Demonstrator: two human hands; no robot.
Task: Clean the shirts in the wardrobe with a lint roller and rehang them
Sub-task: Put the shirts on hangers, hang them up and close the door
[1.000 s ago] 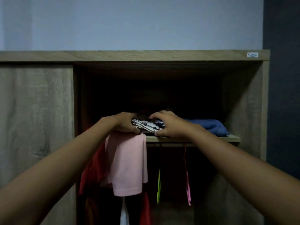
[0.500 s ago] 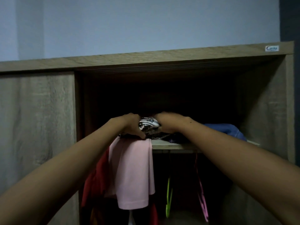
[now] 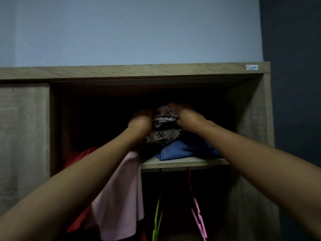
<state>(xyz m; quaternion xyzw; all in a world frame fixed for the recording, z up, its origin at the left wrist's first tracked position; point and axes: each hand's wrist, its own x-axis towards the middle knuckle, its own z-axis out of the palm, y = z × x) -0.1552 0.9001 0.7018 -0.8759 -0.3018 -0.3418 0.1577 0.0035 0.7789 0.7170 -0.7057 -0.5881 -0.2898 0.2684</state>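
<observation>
Forearms: both reach up from the lower corners into the open wardrobe [image 3: 250, 129].
Pink shirt [image 3: 121, 197]: we see it hanging below the left fingers [image 3: 143, 112], passing under the left forearm.
Red garment [image 3: 76, 157]: it hangs below and to the left of the left fingers, just beside the pink shirt and partly hidden by it.
Green hanger [image 3: 157, 216]: it dangles well below both sets of fingers, under the shelf [image 3: 184, 162].
Pink hanger [image 3: 198, 213]: it hangs well below the right fingers [image 3: 173, 106], to the right of the green hanger.
Shelf: its pale front edge runs below the fingers.
Blue folded cloth [image 3: 180, 151]: it lies on the shelf below the right fingers, under the patterned garment [image 3: 161, 136].
Patterned garment: this black-and-white bundle sits between the two hands and rests on the blue folded cloth.
Left hand [image 3: 140, 121]: we see its fingers curled against the bundle's left side, gripping it.
Right hand [image 3: 187, 117]: its fingers curl over the bundle's top right, gripping it too.
Interior: it is dark behind the fingers, and we cannot make out what is there.
Door panel [image 3: 22, 136]: this wood-grain panel stands far to the left of the left fingers.
Sticker [image 3: 252, 67]: it sits above and to the right of the right fingers, on the wardrobe's top edge.
</observation>
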